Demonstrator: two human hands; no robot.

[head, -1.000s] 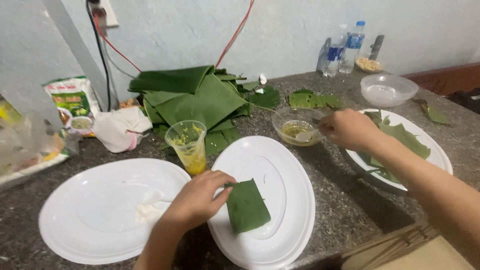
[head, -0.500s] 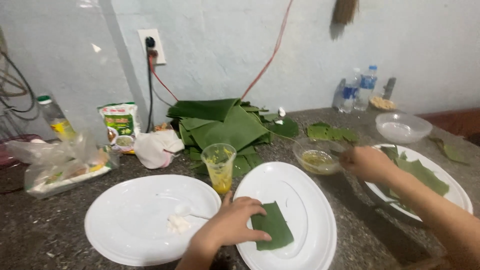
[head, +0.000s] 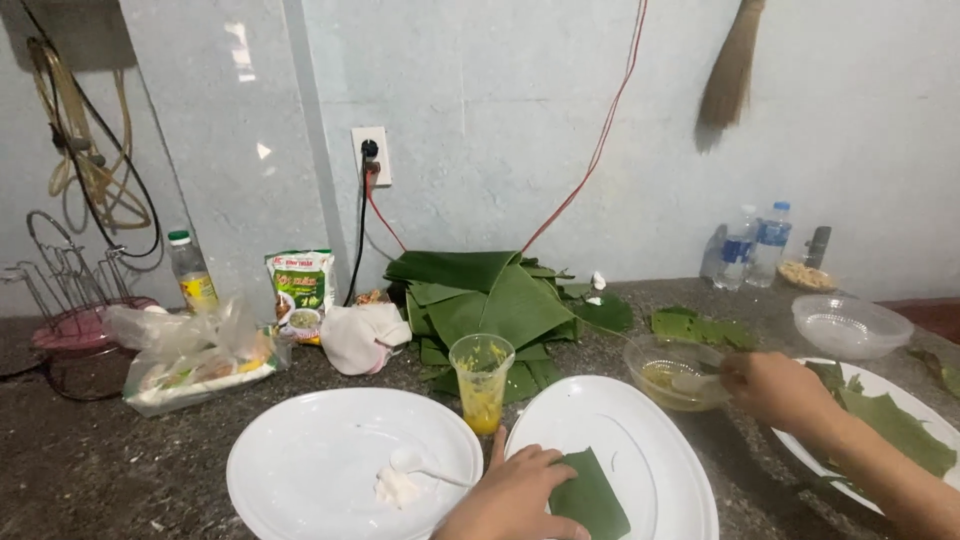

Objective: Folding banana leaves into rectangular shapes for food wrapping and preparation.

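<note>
My left hand (head: 515, 495) rests flat on a small cut green leaf piece (head: 592, 500) lying on the middle white plate (head: 640, 430). My right hand (head: 772, 388) is at the rim of a small glass bowl (head: 675, 372) of yellowish liquid and holds a spoon (head: 700, 381) that dips into it. A clear plastic cup (head: 482, 380) with yellow liquid stands between the plates. The left white plate (head: 310, 470) carries a dab of white paste and a white spoon (head: 425, 466).
A pile of large green leaves (head: 490, 305) lies at the back of the dark stone counter. More leaf pieces lie on a right-hand plate (head: 890, 420). An empty clear bowl (head: 850, 325), two water bottles (head: 755, 245), a seasoning packet (head: 300, 290) and plastic bags (head: 195, 350) stand around.
The view has tilted up, showing more wall. My left hand stays on the leaf piece; my right hand stays at the glass bowl.
</note>
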